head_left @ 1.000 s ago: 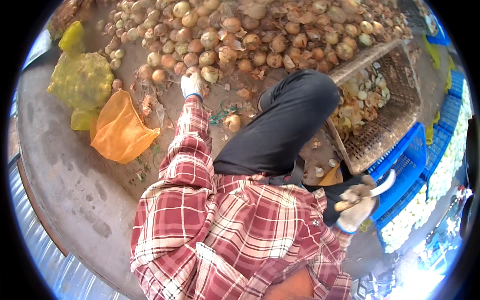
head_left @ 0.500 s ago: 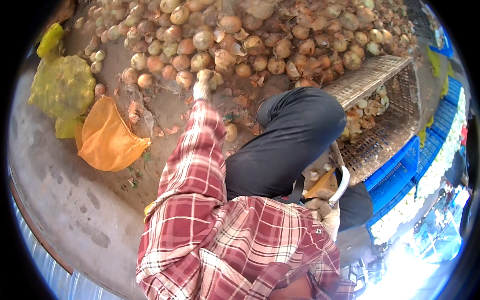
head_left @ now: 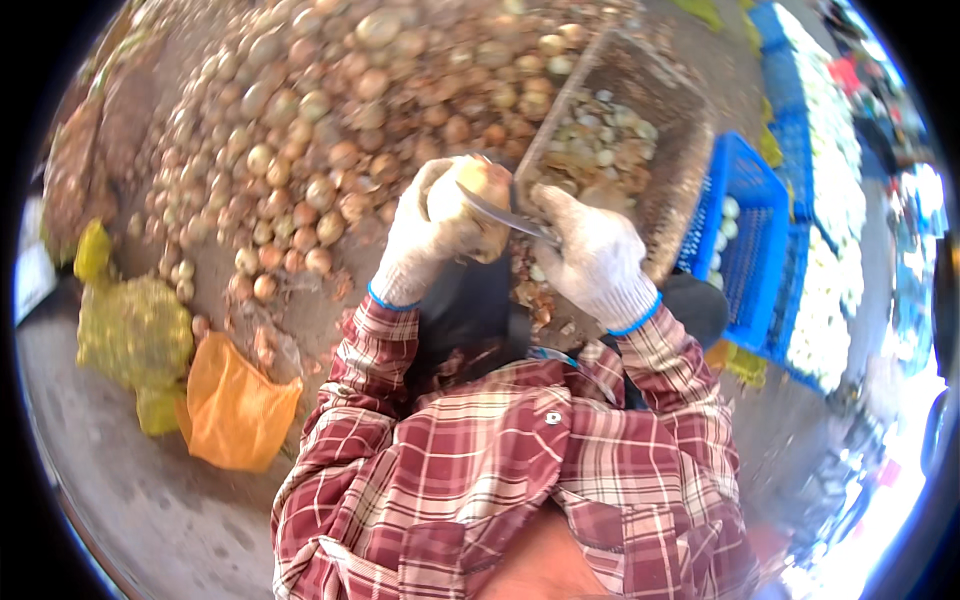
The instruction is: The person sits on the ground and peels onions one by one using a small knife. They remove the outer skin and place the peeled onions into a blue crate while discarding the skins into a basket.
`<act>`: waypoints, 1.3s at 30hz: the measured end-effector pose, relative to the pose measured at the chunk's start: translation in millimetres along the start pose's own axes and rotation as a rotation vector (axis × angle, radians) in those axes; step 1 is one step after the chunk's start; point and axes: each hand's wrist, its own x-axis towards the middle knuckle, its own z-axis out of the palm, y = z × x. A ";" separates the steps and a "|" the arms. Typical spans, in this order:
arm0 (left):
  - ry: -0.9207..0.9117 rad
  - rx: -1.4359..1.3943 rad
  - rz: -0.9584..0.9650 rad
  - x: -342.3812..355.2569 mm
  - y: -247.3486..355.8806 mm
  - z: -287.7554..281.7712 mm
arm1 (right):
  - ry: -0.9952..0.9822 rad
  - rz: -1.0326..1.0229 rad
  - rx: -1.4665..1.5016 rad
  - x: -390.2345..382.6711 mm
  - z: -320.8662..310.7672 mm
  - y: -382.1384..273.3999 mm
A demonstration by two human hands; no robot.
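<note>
Onion (head_left: 491, 184) part-hidden by left hand (head_left: 422, 228), knife (head_left: 497, 212), handle covered

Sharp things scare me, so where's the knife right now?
The knife is near the middle of the head view, gripped in the right hand and reaching over the onion in the left hand.

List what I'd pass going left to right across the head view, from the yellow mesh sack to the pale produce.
Yellow mesh sack, orange mesh bag, left grip, held onion, right grip, nearest blue crate, pale produce.
</note>
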 end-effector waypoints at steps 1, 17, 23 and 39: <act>-0.026 0.103 -0.078 -1.1 -1.4 25.3 | -0.027 0.018 0.004 -6.2 -11.7 11.0; -0.183 0.251 -0.030 18.9 -74.3 138.6 | 0.260 0.927 0.461 -154.9 8.6 139.4; -0.468 1.004 0.449 20.5 -74.4 148.0 | 0.449 1.035 1.863 -119.3 7.4 90.0; -0.153 -0.424 -0.409 22.9 -98.8 97.5 | 0.347 0.722 0.115 -88.6 -72.8 101.8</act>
